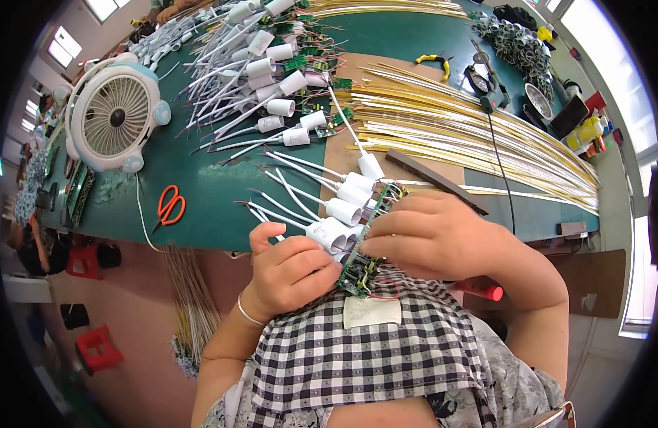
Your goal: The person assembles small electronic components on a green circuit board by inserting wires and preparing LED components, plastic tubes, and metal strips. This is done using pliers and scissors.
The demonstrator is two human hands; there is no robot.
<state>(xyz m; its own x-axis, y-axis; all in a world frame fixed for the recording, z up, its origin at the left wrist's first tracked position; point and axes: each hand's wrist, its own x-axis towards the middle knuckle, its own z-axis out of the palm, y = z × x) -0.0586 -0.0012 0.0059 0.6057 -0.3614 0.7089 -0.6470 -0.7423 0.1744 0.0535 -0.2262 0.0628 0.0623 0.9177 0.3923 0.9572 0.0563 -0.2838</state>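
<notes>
A long green circuit board strip (359,267) stands at a slant above my lap, packed with small components and thin wires. Along its left side sit several white plastic caps (343,211) with white cables trailing to the left. My left hand (292,274) is closed around the lower end of the strip, beside the nearest caps. Curved fingers of my right hand (432,235) rest on the strip's right side, closed there; their tips are partly hidden. A thin red wire loops below the strip, over my checked apron (357,364).
A pile of white capped cables (265,78) covers the green table's far middle. To its left stand a fan (115,110) and orange scissors (171,207). Yellow and white strips (443,128) spread at right, with a dark bar (436,182), yellow-handled pliers (434,64) and a black cord nearby.
</notes>
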